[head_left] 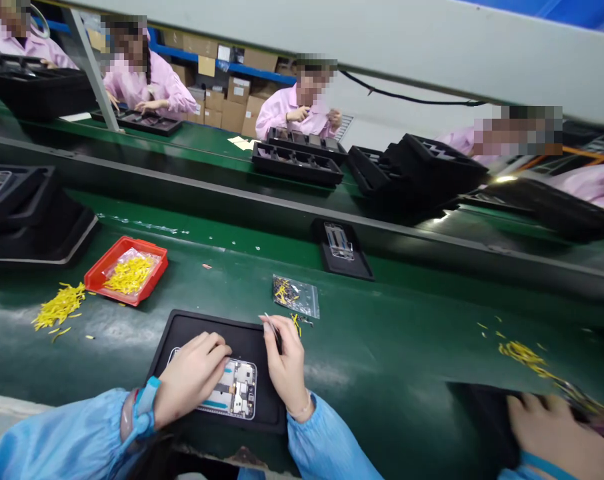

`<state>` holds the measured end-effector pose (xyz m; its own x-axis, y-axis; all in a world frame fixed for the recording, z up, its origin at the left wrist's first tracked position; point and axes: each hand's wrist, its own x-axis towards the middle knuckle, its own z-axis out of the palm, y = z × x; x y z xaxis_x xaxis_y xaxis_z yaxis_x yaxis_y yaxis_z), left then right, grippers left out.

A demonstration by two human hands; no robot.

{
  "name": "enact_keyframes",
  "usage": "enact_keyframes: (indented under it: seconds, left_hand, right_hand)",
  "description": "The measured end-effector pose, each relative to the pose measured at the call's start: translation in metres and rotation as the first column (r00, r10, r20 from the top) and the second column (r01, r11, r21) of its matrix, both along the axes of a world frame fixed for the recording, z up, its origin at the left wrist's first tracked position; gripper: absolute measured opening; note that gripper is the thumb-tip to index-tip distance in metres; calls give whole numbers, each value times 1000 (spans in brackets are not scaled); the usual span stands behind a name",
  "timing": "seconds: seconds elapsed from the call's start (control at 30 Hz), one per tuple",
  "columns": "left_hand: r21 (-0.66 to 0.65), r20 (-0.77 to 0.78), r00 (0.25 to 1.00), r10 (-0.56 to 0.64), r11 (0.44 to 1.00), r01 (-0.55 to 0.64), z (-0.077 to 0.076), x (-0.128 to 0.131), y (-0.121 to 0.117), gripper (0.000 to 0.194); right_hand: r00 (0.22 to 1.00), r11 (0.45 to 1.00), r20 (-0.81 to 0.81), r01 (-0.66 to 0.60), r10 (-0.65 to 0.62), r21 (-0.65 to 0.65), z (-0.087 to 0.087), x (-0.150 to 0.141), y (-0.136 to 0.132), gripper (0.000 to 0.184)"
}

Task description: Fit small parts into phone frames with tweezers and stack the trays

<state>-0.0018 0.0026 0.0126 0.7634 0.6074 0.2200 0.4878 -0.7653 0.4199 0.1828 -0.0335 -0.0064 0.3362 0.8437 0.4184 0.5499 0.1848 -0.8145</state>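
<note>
A phone body [242, 390] with exposed circuit boards and blue strips lies in a black tray [197, 321] in front of me. My left hand [195, 373] rests over its left part. Its fingers are bent and together, the thumb is hidden, and what they pinch, if anything, cannot be seen. At the tray's right side my right hand [288, 360] is closed round thin tweezers [278, 339], held apart from the phone. Just beyond that hand lie a few loose yellow and dark pieces [297, 322] and a clear zip bag [307, 298] of similar small parts.
A red bin [155, 275] of yellow strips stands at left, beside a loose yellow pile [59, 307]. Black trays [27, 213] are stacked farther left. Another tray [357, 263] holds a phone frame. A neighbour's hand [557, 427] is at lower right. Co-workers sit across the divider.
</note>
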Motion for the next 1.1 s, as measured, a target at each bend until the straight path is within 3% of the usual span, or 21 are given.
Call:
enact_keyframes:
  seconds: [0.1,0.23,0.43,0.63,0.77,1.1]
  left_hand:
    - [-7,1,1000,-26,1000,26,4,-4,-15,21]
    - [-135,-53,993,-106,986,98,4,-5,-31,17]
    - [-222,-37,999,-6,975,-2,-6,6,-11,17]
    - [-247,7,1000,-19,969,21,-10,5,5,17]
    - [-226,1,999,-46,973,45,-11,4,7,19]
    - [-155,-69,994,-80,986,68,-12,8,9,17]
  right_hand:
    - [997,999,-58,49,-47,22,1,4,-4,22]
    - [997,997,-62,43,-39,64,1,7,-9,24]
    - [975,997,-213,-52,61,50,0,5,-13,35]
    - [817,965,-548,-254,179,-62,-3,-3,-12,32]
    - [743,931,-635,-351,210,-103,-6,-4,-14,26]
    - [807,948,-571,-282,151,-147,-12,-2,-22,23]
